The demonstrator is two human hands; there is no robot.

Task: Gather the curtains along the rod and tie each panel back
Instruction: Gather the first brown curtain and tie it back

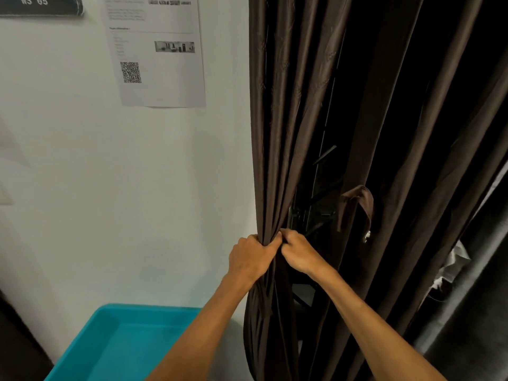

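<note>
Clenching left hand [251, 259] and right hand [301, 255], side by side, on curtain [275, 133] bunched along 12-to-6; probably fetching tie [360, 195] next, near at 2 o'clock, closer to right hand.

Sign [41, 5]: you can read "WS 05" in pale letters on this dark sign, top left on the wall [82, 160].
Sheet [170, 78]: you see printed lines and small photos on this white sheet, but the print is too blurred to read.
QR code [130, 72]: it stands on the sheet's left side.
</note>
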